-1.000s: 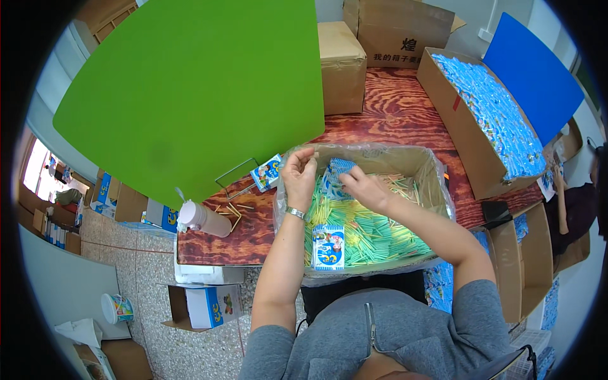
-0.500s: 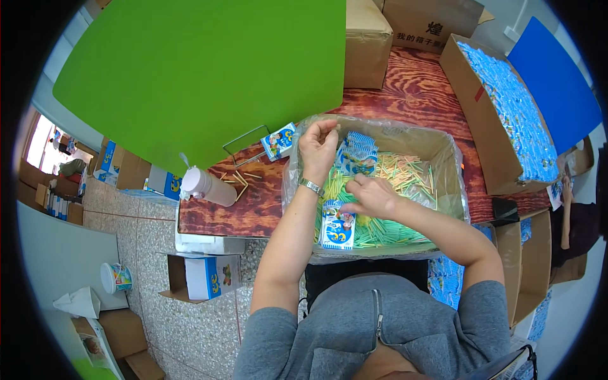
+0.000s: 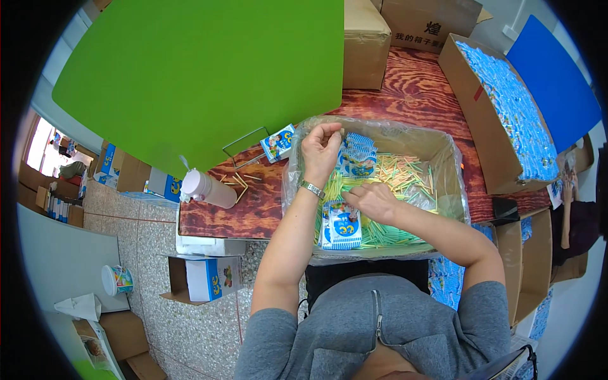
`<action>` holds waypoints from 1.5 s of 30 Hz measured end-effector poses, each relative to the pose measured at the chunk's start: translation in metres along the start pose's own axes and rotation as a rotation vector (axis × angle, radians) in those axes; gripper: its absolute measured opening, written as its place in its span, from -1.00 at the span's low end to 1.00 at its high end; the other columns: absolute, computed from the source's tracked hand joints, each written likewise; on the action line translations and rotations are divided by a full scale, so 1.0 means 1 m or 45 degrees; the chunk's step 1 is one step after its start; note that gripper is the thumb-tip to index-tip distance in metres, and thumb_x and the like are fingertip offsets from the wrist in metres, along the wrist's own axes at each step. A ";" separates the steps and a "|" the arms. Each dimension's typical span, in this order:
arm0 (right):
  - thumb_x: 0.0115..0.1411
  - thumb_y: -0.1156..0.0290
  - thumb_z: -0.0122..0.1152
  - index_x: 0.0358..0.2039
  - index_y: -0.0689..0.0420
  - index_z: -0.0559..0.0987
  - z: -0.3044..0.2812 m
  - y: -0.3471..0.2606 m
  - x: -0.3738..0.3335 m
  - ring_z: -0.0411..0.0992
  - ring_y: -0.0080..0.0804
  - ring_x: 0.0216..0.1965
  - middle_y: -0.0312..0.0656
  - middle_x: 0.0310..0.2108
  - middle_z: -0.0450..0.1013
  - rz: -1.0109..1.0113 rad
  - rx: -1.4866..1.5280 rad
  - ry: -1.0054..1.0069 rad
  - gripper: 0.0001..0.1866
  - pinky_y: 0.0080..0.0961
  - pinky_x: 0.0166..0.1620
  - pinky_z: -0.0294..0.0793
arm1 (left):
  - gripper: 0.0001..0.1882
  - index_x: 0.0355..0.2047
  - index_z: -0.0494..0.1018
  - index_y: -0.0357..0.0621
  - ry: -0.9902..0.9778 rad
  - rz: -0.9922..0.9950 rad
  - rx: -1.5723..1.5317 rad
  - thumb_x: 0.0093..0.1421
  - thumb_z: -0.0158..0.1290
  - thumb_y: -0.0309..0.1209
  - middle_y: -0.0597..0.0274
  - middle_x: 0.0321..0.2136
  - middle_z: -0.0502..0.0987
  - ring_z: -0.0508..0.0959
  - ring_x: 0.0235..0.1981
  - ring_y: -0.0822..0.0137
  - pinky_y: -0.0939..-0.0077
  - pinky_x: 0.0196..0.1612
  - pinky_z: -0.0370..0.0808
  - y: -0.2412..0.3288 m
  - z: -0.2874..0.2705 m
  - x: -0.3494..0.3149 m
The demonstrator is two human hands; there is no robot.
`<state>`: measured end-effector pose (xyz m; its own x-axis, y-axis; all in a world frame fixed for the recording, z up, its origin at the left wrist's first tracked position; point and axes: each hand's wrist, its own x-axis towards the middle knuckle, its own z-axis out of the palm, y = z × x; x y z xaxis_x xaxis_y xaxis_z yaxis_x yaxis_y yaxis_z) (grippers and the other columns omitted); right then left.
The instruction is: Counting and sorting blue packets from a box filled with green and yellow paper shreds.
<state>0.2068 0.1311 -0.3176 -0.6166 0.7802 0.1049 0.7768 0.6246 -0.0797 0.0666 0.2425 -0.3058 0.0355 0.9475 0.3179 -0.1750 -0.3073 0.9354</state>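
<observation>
My left hand (image 3: 320,151) is raised over the far left of a plastic-lined box (image 3: 448,234). Its fingers are curled in a pinch, and whatever they hold is too small to make out. Thin green, yellow and orange sticks (image 3: 399,234) fill the box loosely. Beside the left hand lies a stack of small blue and white packets (image 3: 359,157) on the sticks. My right hand (image 3: 373,202) is low over the middle, fingers closed and pointing left; their tips are partly hidden. Just below those fingertips, overlapping blue and white packets (image 3: 342,229) lie at the near left.
A green board (image 3: 209,76) covers the table's far left. One packet (image 3: 278,143) rests by a wire stand; a pink bottle (image 3: 208,189) and loose sticks (image 3: 242,180) are nearer. At right stands a carton of packets (image 3: 465,95). Another person's arm (image 3: 567,215) shows at far right.
A packet at the box's near left now overlaps another, farther right than the single one seen before. My right hand has dropped slightly nearer me; the left hand has barely shifted.
</observation>
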 end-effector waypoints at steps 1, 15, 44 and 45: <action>0.05 0.35 0.12 -0.38 0.06 0.51 -0.001 0.000 -0.002 0.53 -0.24 -0.41 -0.22 -0.50 0.44 -0.037 -0.017 0.091 -0.88 -0.31 -0.43 0.50 | -0.87 -0.26 0.52 -0.30 -0.010 0.002 0.005 0.17 0.08 -0.57 0.33 -0.41 0.59 0.53 -0.43 0.61 0.72 -0.33 0.48 0.000 0.001 -0.001; 0.07 0.38 0.23 -0.39 0.07 0.49 -0.102 0.064 -0.013 0.46 -0.16 -0.42 -0.18 -0.43 0.40 0.185 -0.022 0.468 -0.88 -0.27 -0.36 0.47 | -0.67 -0.25 0.54 -0.27 -0.923 -0.220 0.256 0.30 -0.02 -0.21 0.37 -0.43 0.57 0.44 -0.42 0.60 0.63 -0.28 0.41 0.025 0.005 -0.010; 0.14 0.46 0.03 -0.05 0.36 0.40 0.029 0.139 -0.096 0.51 0.11 -0.19 0.20 -0.23 0.50 0.915 -0.039 -0.564 -0.63 -0.15 -0.13 0.52 | -0.76 -0.50 0.55 -0.25 -0.748 -0.016 0.714 0.12 0.20 -0.29 0.26 -0.72 0.47 0.33 -0.68 0.56 0.51 -0.57 0.30 0.021 0.026 -0.025; 0.12 0.48 0.05 -0.02 0.36 0.36 0.034 0.137 -0.096 0.48 0.17 -0.18 0.22 -0.23 0.49 1.044 0.038 -0.507 -0.60 -0.12 -0.11 0.50 | -0.76 -0.49 0.55 -0.25 -0.759 -0.036 0.701 0.12 0.20 -0.29 0.25 -0.71 0.47 0.35 -0.67 0.55 0.51 -0.56 0.31 0.019 0.025 -0.025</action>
<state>0.3680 0.1428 -0.3723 0.1244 0.9302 -0.3453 0.9910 -0.1342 -0.0043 0.0873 0.2110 -0.2919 0.5778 0.7968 0.1767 0.3375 -0.4304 0.8372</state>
